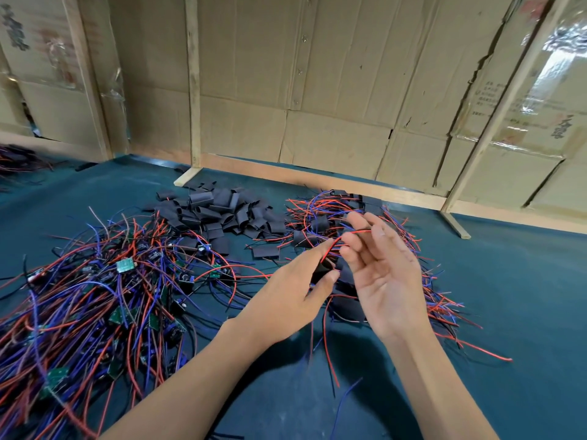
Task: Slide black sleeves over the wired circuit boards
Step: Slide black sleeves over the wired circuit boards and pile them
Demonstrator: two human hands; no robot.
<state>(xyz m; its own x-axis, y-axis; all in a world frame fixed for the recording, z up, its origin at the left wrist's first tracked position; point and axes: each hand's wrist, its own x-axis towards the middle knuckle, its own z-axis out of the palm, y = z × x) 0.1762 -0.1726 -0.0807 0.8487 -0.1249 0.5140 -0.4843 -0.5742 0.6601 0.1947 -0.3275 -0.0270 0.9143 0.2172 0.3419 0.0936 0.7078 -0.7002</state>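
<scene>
My left hand (295, 293) pinches a black sleeve (322, 269) between thumb and fingers, above the blue table. Red and blue wires hang down from that sleeve. My right hand (381, 271) is palm-up beside it, its fingertips holding a red wire (349, 235) that comes out of the sleeve's top. Whether a board sits inside the sleeve is hidden. A big tangle of bare green circuit boards with wires (95, 296) lies at the left. A heap of empty black sleeves (219, 214) sits behind it, in the middle.
A pile of sleeved boards with wires (397, 249) spreads behind and under my right hand. Cardboard walls on wooden frames (317, 106) close off the back of the blue table (524, 312). More wires (16, 160) lie at the far left edge.
</scene>
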